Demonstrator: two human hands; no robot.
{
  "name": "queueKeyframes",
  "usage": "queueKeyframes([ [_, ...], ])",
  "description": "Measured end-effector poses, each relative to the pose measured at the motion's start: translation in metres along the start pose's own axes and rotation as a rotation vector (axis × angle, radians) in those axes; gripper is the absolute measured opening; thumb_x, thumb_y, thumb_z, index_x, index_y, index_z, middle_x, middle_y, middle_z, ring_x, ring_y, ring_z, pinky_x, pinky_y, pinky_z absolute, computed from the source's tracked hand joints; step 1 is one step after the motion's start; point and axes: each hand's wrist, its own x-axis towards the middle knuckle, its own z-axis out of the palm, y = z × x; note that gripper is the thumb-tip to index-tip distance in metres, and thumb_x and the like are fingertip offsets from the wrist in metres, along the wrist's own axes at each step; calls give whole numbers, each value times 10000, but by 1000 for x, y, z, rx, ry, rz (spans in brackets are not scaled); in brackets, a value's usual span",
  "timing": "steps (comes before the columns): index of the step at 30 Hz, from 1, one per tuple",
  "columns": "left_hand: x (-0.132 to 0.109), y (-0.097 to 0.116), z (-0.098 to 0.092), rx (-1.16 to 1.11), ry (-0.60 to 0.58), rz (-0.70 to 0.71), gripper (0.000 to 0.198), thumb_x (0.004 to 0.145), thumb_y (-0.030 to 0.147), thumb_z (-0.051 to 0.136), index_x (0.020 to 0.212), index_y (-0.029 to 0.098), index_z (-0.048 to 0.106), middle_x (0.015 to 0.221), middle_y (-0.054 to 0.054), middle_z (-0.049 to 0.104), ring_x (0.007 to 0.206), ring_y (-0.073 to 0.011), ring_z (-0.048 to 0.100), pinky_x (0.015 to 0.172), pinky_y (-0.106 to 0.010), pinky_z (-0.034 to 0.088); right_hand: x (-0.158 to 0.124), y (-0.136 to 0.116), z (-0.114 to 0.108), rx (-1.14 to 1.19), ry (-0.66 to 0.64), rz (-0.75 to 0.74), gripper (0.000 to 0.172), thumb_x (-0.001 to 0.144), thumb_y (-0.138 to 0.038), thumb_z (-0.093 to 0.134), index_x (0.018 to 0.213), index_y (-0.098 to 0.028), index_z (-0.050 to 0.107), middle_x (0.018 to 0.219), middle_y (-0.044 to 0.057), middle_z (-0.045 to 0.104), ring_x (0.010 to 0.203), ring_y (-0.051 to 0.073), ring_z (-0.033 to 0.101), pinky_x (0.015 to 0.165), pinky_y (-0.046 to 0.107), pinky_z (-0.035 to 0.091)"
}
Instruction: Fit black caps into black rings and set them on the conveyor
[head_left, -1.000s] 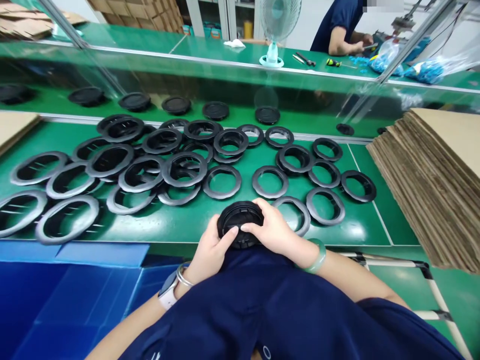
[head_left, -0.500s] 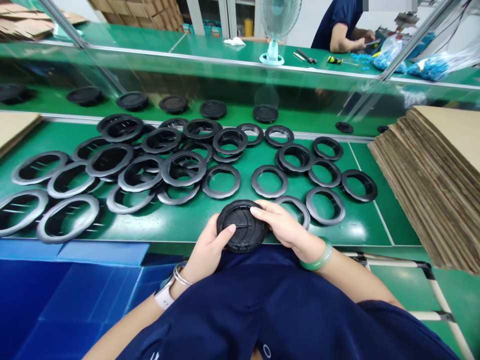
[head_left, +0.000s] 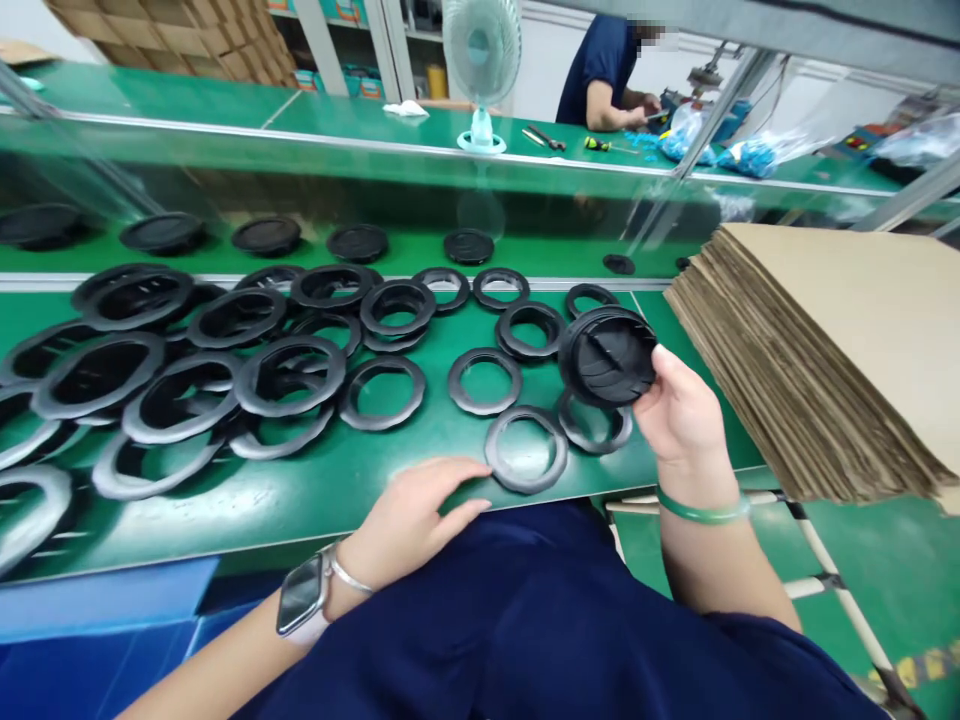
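My right hand [head_left: 684, 408] grips the edge of a round black plastic cap [head_left: 611, 358], raised and tilted above the right side of the bench. Curved ridges and a straight bar show on the cap's face. My left hand [head_left: 427, 505] is at the bench's front edge, thumb and fingers apart, with nothing in it. Its fingertips reach the rim of a black plastic ring [head_left: 553, 480], touching or nearly so. Beneath the raised cap lies another black ring [head_left: 576, 437], partly hidden. Many more black rings [head_left: 382, 420] lie on the green bench, heaped toward the left.
A stack of cardboard sheets [head_left: 832, 370] stands at right. Behind a clear partition, a row of black caps [head_left: 358, 242] lies on a green surface. Farther back are a fan [head_left: 481, 60], a screwdriver [head_left: 598, 144], bags of blue parts [head_left: 750, 156] and a co-worker [head_left: 600, 80].
My left hand has let go of the cap and moved to the ring near the front edge. My right hand has carried the cap up and right. The view has turned right.
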Motion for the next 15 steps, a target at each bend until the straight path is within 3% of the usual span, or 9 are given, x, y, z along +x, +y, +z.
queueKeyframes([
  [3,25,1,13,228,-52,243,306,973,314,603,1259,216,648,1271,-67,706,1275,-233,600,1104,-416,493,5,-4,-40,-52,65,9,320,851,-444,715,1086,-227,742,1255,49,719,1226,237,635,1071,433,538],
  [6,42,3,23,288,-121,258,346,966,317,605,1288,199,647,1330,-102,668,1364,-275,517,1152,-486,443,6,-1,-66,-92,93,38,344,883,-477,668,1124,-240,732,1326,58,684,1270,245,612,1074,445,540],
  [9,45,4,22,191,-210,233,275,978,227,545,1223,237,671,1235,-71,704,1307,-245,563,1223,-531,341,10,-3,-80,-81,98,46,337,870,-475,679,1096,-231,732,1314,69,689,1252,257,622,1054,459,550],
  [11,40,3,15,9,-219,107,217,974,213,533,1135,246,675,1183,-54,717,1234,-216,614,1225,-499,349,19,-11,-81,-60,65,68,314,847,-447,710,1067,-224,735,1259,77,713,1218,262,640,1038,461,554],
  [15,16,-5,2,-562,-95,-413,285,931,420,635,1149,237,628,1184,-81,711,1147,-253,672,1055,-415,529,69,-28,-61,-123,-24,41,310,781,-394,781,1024,-207,737,1129,71,752,1140,261,669,1015,446,552],
])
